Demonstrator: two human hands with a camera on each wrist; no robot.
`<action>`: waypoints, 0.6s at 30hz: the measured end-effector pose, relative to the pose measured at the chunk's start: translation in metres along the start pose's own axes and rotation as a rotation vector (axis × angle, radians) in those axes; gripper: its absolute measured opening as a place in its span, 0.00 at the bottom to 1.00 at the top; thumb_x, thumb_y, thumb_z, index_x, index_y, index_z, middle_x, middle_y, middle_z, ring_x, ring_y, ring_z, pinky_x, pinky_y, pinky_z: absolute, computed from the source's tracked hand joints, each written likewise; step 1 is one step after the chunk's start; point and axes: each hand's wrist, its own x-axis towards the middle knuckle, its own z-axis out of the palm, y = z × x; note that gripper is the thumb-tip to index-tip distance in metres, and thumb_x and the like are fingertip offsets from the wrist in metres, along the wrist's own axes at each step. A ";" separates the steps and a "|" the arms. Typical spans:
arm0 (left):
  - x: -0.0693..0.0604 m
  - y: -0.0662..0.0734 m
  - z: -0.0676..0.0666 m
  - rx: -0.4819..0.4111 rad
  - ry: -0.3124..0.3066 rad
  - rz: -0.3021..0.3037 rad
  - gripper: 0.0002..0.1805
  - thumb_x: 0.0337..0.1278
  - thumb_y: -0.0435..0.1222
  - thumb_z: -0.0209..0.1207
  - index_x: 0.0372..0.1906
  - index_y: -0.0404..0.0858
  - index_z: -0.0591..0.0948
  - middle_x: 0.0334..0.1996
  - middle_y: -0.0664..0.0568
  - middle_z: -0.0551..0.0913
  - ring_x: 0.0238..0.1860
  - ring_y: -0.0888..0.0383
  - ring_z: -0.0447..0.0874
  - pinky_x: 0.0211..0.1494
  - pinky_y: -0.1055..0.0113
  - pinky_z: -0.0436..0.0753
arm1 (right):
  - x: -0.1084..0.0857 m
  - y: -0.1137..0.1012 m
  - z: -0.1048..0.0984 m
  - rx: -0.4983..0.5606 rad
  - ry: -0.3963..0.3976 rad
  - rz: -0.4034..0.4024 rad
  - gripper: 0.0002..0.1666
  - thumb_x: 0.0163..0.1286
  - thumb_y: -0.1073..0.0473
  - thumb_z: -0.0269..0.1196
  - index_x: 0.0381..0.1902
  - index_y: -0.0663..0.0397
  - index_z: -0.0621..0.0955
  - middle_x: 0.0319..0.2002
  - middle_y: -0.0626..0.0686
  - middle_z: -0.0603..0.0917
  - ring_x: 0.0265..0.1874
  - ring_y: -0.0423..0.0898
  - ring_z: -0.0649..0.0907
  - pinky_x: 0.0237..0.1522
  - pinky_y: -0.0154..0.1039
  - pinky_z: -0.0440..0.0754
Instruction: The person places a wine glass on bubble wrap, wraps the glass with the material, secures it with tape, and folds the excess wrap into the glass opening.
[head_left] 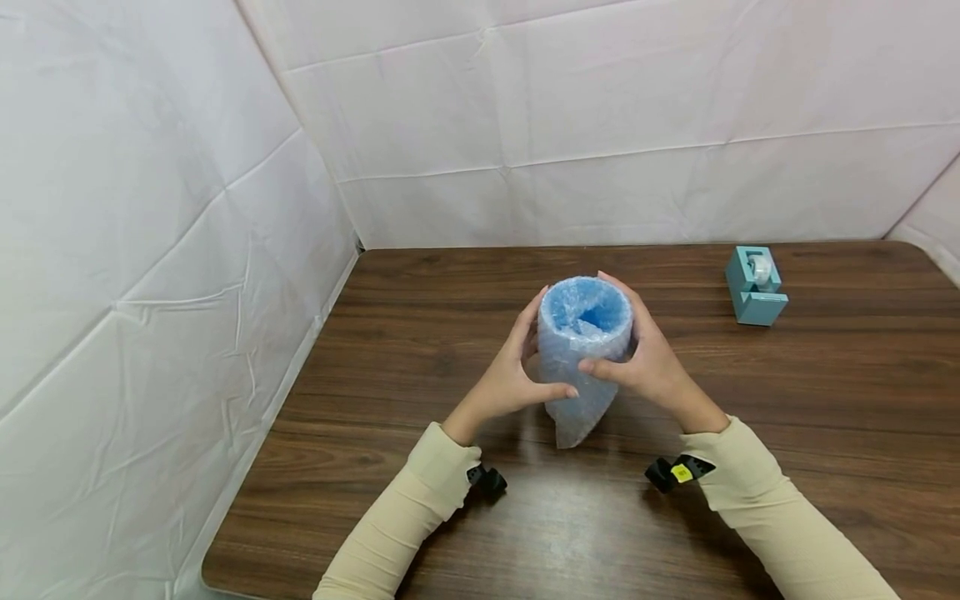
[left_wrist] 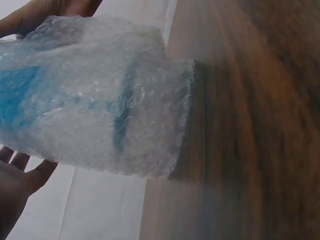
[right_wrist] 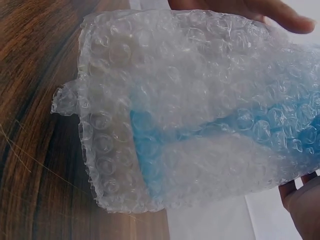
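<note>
A roll of clear bubble wrap [head_left: 581, 379] stands roughly upright between the two hands, wrapped around something blue. Its round upper end shows blue inside; the kind of thing within cannot be made out. The left hand [head_left: 517, 375] grips the roll's left side, thumb across the front. On the opposite side the right hand [head_left: 651, 358] holds it, with fingers behind and thumb in front. Both wrist views show the blue through the bubble wrap [left_wrist: 90, 115] and a loose lower edge near the table. Whether that edge touches the wood is unclear.
A teal tape dispenser [head_left: 759, 304] with a clear roll of tape stands on the brown wooden table [head_left: 420, 333], toward the back right. White cloth walls [head_left: 600, 108] close off the back and left sides.
</note>
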 end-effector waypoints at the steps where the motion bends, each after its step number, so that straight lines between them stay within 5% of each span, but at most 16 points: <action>1: 0.000 0.001 0.001 0.001 0.010 0.001 0.59 0.48 0.31 0.70 0.76 0.37 0.40 0.73 0.38 0.51 0.70 0.42 0.60 0.68 0.53 0.69 | 0.000 0.000 0.000 0.005 -0.002 0.000 0.60 0.54 0.70 0.70 0.76 0.43 0.51 0.68 0.57 0.61 0.61 0.46 0.68 0.52 0.30 0.73; 5: 0.001 0.002 0.004 0.016 0.056 0.003 0.58 0.43 0.19 0.67 0.76 0.32 0.42 0.72 0.36 0.54 0.68 0.41 0.62 0.67 0.55 0.71 | 0.000 0.002 0.000 0.022 -0.008 0.007 0.61 0.53 0.70 0.71 0.77 0.42 0.50 0.69 0.58 0.61 0.62 0.45 0.67 0.53 0.28 0.72; 18: 0.008 -0.028 0.001 0.015 0.112 0.033 0.61 0.40 0.20 0.70 0.77 0.43 0.45 0.73 0.43 0.56 0.69 0.46 0.63 0.67 0.54 0.70 | 0.003 0.006 -0.005 0.128 -0.018 -0.128 0.63 0.55 0.65 0.73 0.77 0.47 0.46 0.75 0.57 0.48 0.68 0.39 0.62 0.62 0.24 0.66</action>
